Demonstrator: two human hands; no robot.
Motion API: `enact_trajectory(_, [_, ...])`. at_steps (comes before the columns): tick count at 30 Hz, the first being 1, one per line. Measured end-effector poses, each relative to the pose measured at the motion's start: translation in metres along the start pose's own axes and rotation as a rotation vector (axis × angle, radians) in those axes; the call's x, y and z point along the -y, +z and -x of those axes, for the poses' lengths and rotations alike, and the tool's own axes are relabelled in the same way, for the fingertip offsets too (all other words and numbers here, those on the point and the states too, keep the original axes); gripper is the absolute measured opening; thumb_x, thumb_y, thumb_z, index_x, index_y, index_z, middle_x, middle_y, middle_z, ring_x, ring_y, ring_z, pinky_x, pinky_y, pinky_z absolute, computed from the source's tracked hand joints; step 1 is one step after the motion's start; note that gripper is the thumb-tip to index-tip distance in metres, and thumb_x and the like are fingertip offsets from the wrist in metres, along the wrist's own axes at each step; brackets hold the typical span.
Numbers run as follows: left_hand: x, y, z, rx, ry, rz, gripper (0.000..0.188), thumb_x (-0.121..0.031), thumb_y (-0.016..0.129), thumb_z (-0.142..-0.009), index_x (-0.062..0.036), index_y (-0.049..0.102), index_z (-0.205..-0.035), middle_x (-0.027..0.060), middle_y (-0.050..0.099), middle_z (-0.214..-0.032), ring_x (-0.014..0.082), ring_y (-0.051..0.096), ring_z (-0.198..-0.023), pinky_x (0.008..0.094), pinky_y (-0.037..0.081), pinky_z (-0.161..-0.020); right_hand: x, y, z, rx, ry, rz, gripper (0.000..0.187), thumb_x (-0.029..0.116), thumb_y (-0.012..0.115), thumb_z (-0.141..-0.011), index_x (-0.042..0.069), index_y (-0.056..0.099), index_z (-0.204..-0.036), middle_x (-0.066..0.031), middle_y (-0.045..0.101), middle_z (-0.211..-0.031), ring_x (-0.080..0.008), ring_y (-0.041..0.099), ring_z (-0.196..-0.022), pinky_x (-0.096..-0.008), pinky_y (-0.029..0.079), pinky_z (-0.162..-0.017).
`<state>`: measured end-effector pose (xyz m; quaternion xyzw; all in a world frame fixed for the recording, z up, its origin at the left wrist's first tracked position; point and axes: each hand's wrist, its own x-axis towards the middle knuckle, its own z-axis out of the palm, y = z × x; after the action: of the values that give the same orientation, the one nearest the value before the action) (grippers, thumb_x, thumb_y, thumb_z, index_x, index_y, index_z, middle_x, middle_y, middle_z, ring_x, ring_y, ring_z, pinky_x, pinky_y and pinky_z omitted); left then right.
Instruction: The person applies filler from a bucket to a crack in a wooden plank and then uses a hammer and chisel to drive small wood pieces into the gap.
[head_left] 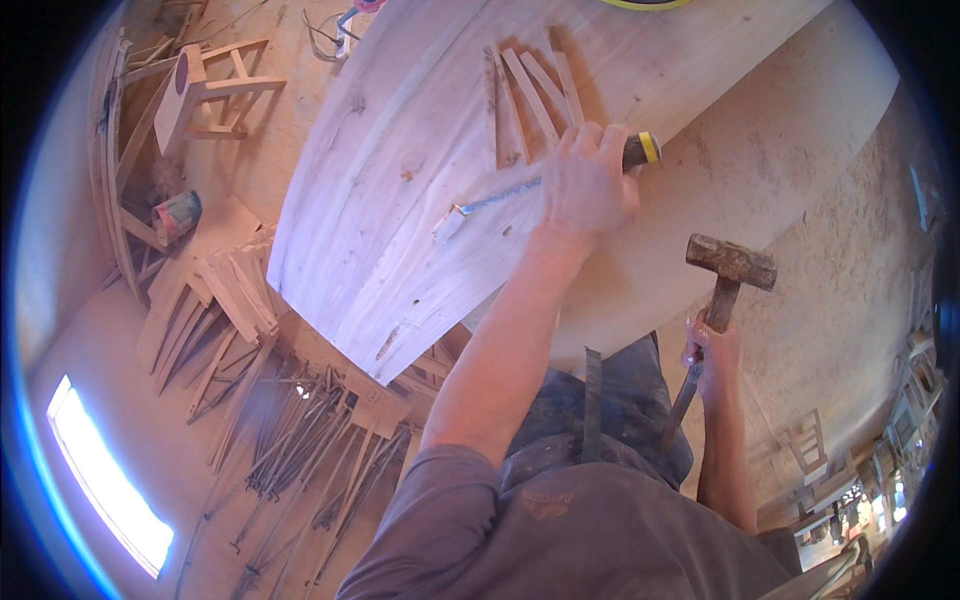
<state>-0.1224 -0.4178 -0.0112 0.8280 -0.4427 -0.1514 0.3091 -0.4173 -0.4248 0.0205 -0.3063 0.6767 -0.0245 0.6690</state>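
Left hand (pixel 588 190) is gripping a chisel (pixel 520 188) mid-frame on the plank (pixel 400 150), barely any cut showing. Right hand (pixel 712 350) is clutching the hammer (pixel 728 275) lower right, so most chiselling's looking undone.

tabletop (pixel 400 200): pale wood plank | wood slats (pixel 530 95) fanned at 12 o'clock | chisel (pixel 500 200) lying mid-board, tip toward 8 o'clock

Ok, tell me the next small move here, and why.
Probably bring the rusty steel hammer in the right hand onto the chisel's yellow-ringed black handle end: the left hand holds the chisel with its blade tip on the pale wooden board, and the hammer is raised apart.
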Motion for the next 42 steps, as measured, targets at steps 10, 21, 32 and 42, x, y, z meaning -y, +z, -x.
enact_trajectory(10, [0.003,-0.010,-0.019,-0.313,-0.101,-0.059,0.026,-0.006,0.080,-0.065,-0.0086,0.059,-0.079,0.0075,0.065,-0.074,0.0312,0.064,-0.068,0.0424,0.048,-0.057,0.135,0.033,-0.016,-0.301,-0.778,0.042,0.011,0.009,0.066,-0.097,0.003,0.058,-0.099,-0.0010,0.053,-0.070,-0.0089,0.051,-0.060,-0.0261,0.042,-0.055])
enact_trajectory(21, [0.013,-0.004,-0.013,-0.326,-0.082,-0.064,0.025,-0.003,0.077,-0.065,-0.0099,0.056,-0.078,0.0071,0.064,-0.075,0.0310,0.065,-0.072,0.0436,0.048,-0.060,0.149,0.105,-0.007,0.024,-0.616,0.859,0.034,0.015,0.075,-0.087,-0.002,0.057,-0.111,-0.0086,0.061,-0.080,-0.0221,0.062,-0.074,-0.0378,0.051,-0.070])
enact_trajectory(32, [0.040,-0.025,0.016,-0.261,-0.220,-0.059,0.020,-0.008,0.079,-0.072,-0.0094,0.063,-0.085,0.0102,0.066,-0.080,0.0337,0.066,-0.076,0.0450,0.051,-0.065,0.127,0.123,-0.017,0.249,-0.592,1.084,0.035,0.012,0.069,-0.087,0.001,0.052,-0.115,-0.0290,0.065,-0.084,-0.0471,0.067,-0.082,-0.0512,0.051,-0.070])
enact_trajectory(42, [-0.007,-0.026,0.042,-0.235,0.105,0.019,0.025,-0.007,0.075,-0.059,-0.0102,0.056,-0.076,0.0068,0.055,-0.072,0.0291,0.060,-0.067,0.0410,0.045,-0.059,0.057,0.066,-0.011,0.065,-0.369,0.746,0.033,0.009,0.072,-0.084,0.002,0.051,-0.109,-0.0113,0.062,-0.077,-0.0261,0.065,-0.069,-0.0418,0.051,-0.062])
